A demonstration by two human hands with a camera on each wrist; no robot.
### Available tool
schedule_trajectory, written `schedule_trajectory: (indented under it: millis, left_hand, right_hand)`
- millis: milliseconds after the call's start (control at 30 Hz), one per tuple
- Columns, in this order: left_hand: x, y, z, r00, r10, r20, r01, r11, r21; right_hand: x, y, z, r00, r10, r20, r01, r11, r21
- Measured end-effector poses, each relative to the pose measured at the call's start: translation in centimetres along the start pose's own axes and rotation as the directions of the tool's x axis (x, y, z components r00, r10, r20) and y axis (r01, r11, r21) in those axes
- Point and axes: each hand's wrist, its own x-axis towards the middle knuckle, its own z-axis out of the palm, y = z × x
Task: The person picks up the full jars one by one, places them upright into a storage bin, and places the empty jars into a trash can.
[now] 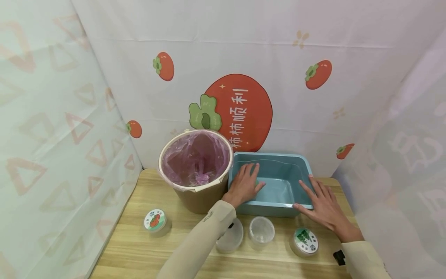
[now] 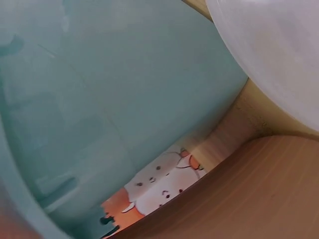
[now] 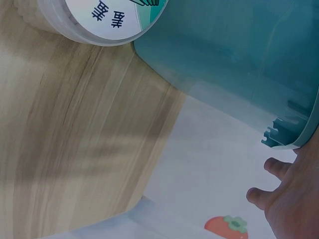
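Observation:
A blue plastic basin [image 1: 278, 190] stands on the table, to the right of a lined bin. My left hand [image 1: 242, 184] reaches over the basin's left front rim, fingers loosely extended inside it. A bit of something green shows beside its palm, mostly hidden by the hand. At the right end of the basin my right hand [image 1: 324, 205] spreads its straight fingers along the rim, thumb at the front corner. In the right wrist view, the right hand's fingers [image 3: 279, 169] lie at the outside of the basin wall [image 3: 224, 64].
The brown bin [image 1: 202, 199] has a purple bag [image 1: 195, 162] inside. Along the front stand a tomato-labelled tub [image 1: 155, 221], two clear tubs, one [image 1: 262, 231] beside the other [image 1: 230, 236], and a green-labelled tub [image 1: 304, 242]. A printed curtain [image 1: 296, 116] hangs behind.

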Motion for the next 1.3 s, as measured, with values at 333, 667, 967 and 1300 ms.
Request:
schedule_trajectory:
  millis: [333, 667, 967, 1300]
  left_hand:
    - [-2.1, -0.1, -1.1, 0.999, 0.04, -0.031, -0.04, 0.999, -0.009]
    - [-4.5, -0.7, -0.5, 0.996, 0.08, -0.051, -0.078, 0.996, 0.032]
    - [-7.1, -1.0, -0.1, 0.995, 0.098, -0.027, -0.096, 0.994, 0.048]
    - [-9.9, -1.7, 0.3, 0.992, 0.121, -0.02, -0.119, 0.991, 0.062]
  right_hand:
    - [0.1, 0.0, 0.1, 1.0, 0.004, 0.017, -0.004, 1.0, -0.006]
    - [0.0, 0.2, 0.1, 1.0, 0.002, 0.014, -0.002, 1.0, -0.003]
    - [0.1, 0.1, 0.2, 1.0, -0.002, 0.006, 0.002, 1.0, 0.002]
    - [0.1, 0.0, 0.1, 1.0, -0.003, 0.009, 0.003, 1.0, 0.007]
